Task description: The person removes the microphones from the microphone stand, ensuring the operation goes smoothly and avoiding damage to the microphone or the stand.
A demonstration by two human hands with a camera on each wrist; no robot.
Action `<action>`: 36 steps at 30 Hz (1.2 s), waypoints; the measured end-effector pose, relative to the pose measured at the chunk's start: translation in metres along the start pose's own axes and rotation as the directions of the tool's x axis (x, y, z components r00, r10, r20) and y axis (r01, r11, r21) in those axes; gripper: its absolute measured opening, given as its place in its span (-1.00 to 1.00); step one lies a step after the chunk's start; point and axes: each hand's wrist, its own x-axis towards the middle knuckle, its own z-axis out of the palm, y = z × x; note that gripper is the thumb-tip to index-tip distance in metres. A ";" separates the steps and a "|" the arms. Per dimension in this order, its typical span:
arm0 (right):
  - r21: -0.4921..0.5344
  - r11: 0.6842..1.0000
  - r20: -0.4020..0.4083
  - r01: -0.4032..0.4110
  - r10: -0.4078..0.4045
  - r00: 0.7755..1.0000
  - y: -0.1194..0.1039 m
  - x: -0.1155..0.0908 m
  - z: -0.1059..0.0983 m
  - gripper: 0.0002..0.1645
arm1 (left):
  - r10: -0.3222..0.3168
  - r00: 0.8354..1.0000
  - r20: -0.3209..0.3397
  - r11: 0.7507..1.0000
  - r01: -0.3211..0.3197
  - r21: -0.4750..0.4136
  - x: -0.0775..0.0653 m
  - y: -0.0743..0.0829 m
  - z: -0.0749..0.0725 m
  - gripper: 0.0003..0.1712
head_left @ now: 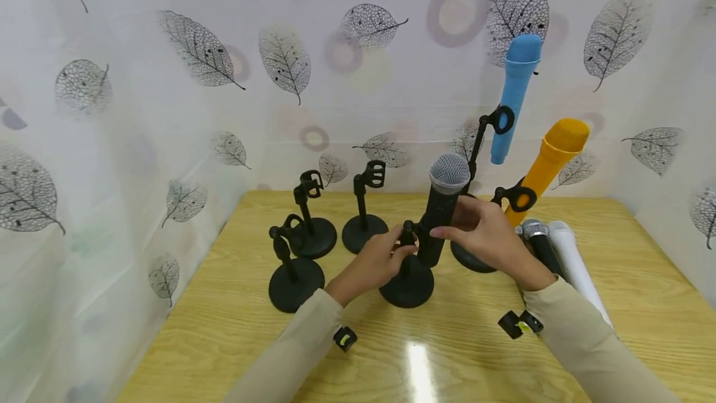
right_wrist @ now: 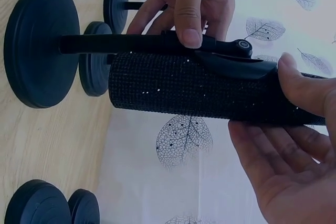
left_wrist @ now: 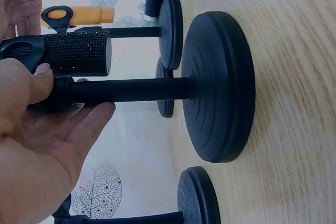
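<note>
Near the middle of the wooden surface [head_left: 358, 365], a studded microphone [head_left: 440, 207] stands slightly tilted, its straight black body glinting in places, its rounded head a silver-grey mesh. The right hand [head_left: 486, 235] grips it below the head, thumb and fingers on opposite sides, while the left hand [head_left: 371, 263] pinches the upper part of a black stand [head_left: 406, 285]. That stand's clip [right_wrist: 236, 69] lies against the studded body, and its round base [left_wrist: 223, 87] rests on the surface. Behind and to the right, two other clips [head_left: 493, 119] hold a blue microphone [head_left: 517, 83] and a yellow microphone [head_left: 550, 157], both leaning with heads up. Three further stands [head_left: 365, 232] are grouped to the left. On the right, a silver-headed microphone [head_left: 542, 247] and a white microphone [head_left: 578, 269] lie side by side. A bright reflection [head_left: 419, 369] marks the front of the pale, grained surface, and whitish sheeting [head_left: 140, 142] printed with skeleton leaves and faint rings hangs around it.
</note>
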 end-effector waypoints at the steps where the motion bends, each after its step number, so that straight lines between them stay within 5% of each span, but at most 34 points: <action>1: 0.008 1.000 0.004 0.001 -0.001 1.000 0.000 -0.001 0.000 -0.63 | -0.004 1.000 -0.001 1.000 0.004 -0.005 -0.001 0.001 0.000 -0.74; 13: 0.082 0.996 0.002 0.030 -0.030 1.000 0.004 -0.003 0.010 -0.62 | -0.039 0.999 -0.029 0.997 0.037 -0.072 -0.015 0.009 -0.007 -0.68; 18: 0.096 0.995 -0.004 0.033 -0.033 0.999 0.004 -0.004 0.013 -0.61 | -0.008 0.993 -0.115 0.993 -0.006 -0.117 -0.017 0.013 -0.012 -0.68; 23: 0.099 0.994 -0.029 0.054 -0.052 0.998 0.005 -0.006 0.017 -0.67 | 0.081 0.969 -0.235 0.984 -0.116 -0.137 -0.015 0.015 -0.013 -0.66; 27: 0.097 0.991 -0.053 0.093 -0.088 0.995 0.006 -0.008 0.020 -0.73 | 0.151 0.943 -0.297 0.982 -0.178 -0.063 -0.013 0.011 -0.008 -0.72; 32: 0.076 0.983 -0.106 0.169 -0.161 0.981 0.006 -0.009 0.024 -0.77 | 0.230 0.914 -0.335 0.972 -0.233 0.030 -0.011 0.006 -0.004 -0.78; 36: 0.044 0.980 -0.131 0.194 -0.187 0.974 0.002 -0.008 0.023 -0.77 | 0.257 0.912 -0.320 0.966 -0.257 0.043 -0.009 0.005 -0.005 -0.78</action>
